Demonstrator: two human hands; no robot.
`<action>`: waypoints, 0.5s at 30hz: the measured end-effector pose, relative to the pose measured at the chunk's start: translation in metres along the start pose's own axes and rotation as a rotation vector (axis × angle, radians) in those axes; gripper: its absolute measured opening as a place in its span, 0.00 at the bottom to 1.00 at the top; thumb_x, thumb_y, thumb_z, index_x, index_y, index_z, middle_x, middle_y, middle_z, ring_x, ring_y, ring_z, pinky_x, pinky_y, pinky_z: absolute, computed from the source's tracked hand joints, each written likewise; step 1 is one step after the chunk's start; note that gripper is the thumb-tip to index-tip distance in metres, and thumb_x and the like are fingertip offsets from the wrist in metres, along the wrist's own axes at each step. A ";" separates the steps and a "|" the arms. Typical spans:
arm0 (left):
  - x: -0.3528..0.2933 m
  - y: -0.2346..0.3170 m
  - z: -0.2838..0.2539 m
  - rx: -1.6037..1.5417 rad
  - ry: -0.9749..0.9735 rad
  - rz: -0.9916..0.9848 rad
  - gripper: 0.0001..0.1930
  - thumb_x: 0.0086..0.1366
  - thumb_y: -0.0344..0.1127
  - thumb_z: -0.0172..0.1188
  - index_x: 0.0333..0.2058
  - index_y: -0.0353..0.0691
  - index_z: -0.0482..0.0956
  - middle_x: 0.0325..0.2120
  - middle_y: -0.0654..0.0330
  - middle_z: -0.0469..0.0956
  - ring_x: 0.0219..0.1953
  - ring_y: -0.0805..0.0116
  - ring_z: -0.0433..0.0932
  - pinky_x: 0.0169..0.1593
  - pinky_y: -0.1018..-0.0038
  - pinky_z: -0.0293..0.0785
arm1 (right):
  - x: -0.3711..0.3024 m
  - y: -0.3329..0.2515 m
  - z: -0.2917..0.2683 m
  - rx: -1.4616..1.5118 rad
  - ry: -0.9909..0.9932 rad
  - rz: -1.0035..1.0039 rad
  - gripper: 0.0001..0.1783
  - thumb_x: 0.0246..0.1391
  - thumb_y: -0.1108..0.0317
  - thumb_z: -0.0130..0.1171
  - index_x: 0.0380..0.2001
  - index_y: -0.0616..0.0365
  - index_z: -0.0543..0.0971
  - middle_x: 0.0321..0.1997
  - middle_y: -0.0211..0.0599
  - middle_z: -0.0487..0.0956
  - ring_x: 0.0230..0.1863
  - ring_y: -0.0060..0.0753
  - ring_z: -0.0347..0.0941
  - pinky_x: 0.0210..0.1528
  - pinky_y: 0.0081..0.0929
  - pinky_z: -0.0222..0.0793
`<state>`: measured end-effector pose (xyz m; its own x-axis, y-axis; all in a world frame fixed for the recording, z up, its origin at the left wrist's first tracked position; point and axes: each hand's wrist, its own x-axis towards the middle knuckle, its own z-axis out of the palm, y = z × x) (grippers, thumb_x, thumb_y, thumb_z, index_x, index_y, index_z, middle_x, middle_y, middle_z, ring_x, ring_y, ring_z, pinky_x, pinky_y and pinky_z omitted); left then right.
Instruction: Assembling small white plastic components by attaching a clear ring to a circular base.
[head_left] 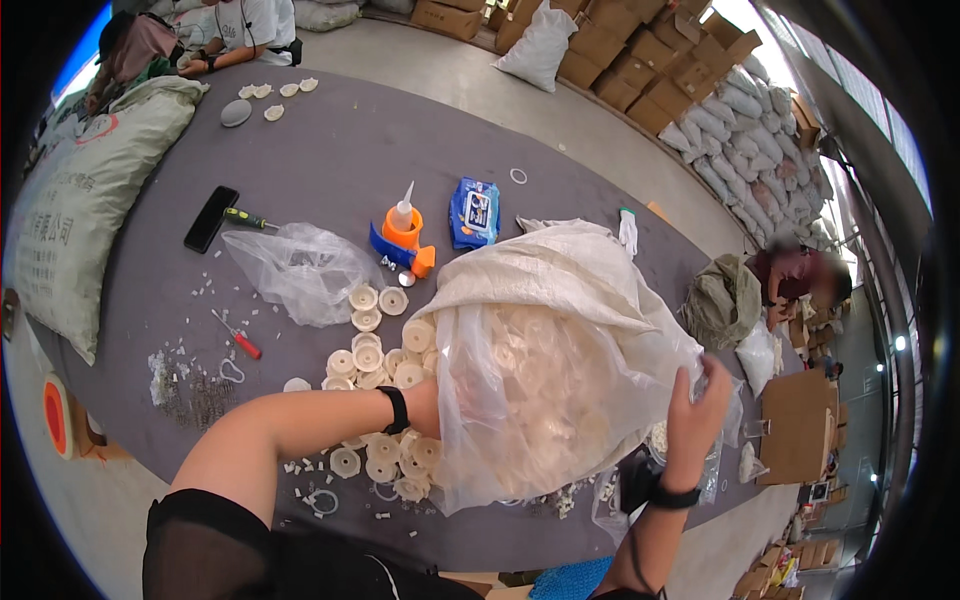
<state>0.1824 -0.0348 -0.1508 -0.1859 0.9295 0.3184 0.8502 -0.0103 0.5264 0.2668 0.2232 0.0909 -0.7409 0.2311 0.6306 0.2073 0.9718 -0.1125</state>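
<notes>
A white woven sack (560, 262) with a clear plastic liner (465, 440) lies across the table in front of me. Many cream round plastic caps (540, 400) show through the liner, and more loose caps (382, 450) are heaped at its left side. My left hand (426, 407) reaches into the sack's mouth among the caps; its fingers are hidden by the liner. At the sack's right end is my right hand (697, 410), thumb and fingers apart, beside the sack's edge. Black bands circle both wrists.
Left of the sack lie a clear plastic bag (305, 270), a phone (211, 219), screwdrivers (240, 338) and small springs (200, 400). Behind stand an orange glue-bottle holder (403, 235) and a blue wipes pack (474, 213). A full sack (95, 210) leans far left. Other people work nearby.
</notes>
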 end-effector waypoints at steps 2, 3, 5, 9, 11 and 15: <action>0.009 -0.014 0.004 -0.248 0.017 -0.084 0.32 0.50 0.51 0.59 0.54 0.46 0.68 0.55 0.53 0.64 0.59 0.55 0.59 0.63 0.55 0.47 | -0.038 -0.046 -0.023 0.531 -0.361 0.184 0.13 0.55 0.68 0.52 0.41 0.65 0.74 0.39 0.41 0.77 0.39 0.31 0.73 0.43 0.27 0.66; 0.011 -0.018 0.008 -0.508 0.025 -0.169 0.30 0.50 0.51 0.59 0.52 0.45 0.70 0.55 0.53 0.65 0.59 0.56 0.59 0.63 0.54 0.47 | -0.072 -0.061 -0.018 0.856 -0.638 0.218 0.14 0.56 0.66 0.51 0.43 0.63 0.74 0.40 0.39 0.78 0.39 0.28 0.73 0.43 0.26 0.67; 0.022 -0.015 0.012 -0.499 0.007 -0.167 0.30 0.50 0.51 0.59 0.52 0.45 0.70 0.55 0.53 0.65 0.59 0.56 0.59 0.63 0.54 0.47 | -0.118 -0.116 -0.001 1.289 -1.297 0.383 0.22 0.57 0.62 0.53 0.50 0.66 0.70 0.49 0.42 0.75 0.47 0.30 0.72 0.49 0.27 0.66; 0.080 -0.020 -0.003 -0.421 0.012 -0.182 0.29 0.51 0.51 0.59 0.51 0.45 0.70 0.54 0.53 0.65 0.59 0.56 0.60 0.63 0.54 0.47 | -0.234 -0.130 0.092 0.995 -0.989 0.102 0.27 0.53 0.68 0.52 0.55 0.68 0.62 0.54 0.56 0.68 0.55 0.50 0.66 0.57 0.38 0.60; 0.099 -0.029 -0.011 -0.377 0.016 -0.209 0.29 0.51 0.51 0.59 0.51 0.45 0.70 0.54 0.53 0.65 0.58 0.56 0.60 0.63 0.54 0.47 | -0.228 -0.117 0.113 0.519 -0.641 0.191 0.31 0.53 0.71 0.52 0.57 0.72 0.57 0.57 0.63 0.62 0.60 0.54 0.58 0.62 0.40 0.52; 0.119 -0.044 -0.026 -0.283 0.008 -0.264 0.29 0.51 0.50 0.59 0.50 0.44 0.71 0.54 0.53 0.66 0.58 0.56 0.60 0.63 0.54 0.47 | -0.201 -0.101 0.107 0.570 -0.603 0.431 0.29 0.53 0.69 0.51 0.55 0.74 0.57 0.55 0.67 0.62 0.58 0.59 0.58 0.60 0.41 0.53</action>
<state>0.1105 0.0665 -0.1158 -0.3849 0.9109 0.1488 0.6036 0.1265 0.7872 0.3264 0.0840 -0.1065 -0.9123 0.4076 -0.0402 0.3152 0.6359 -0.7045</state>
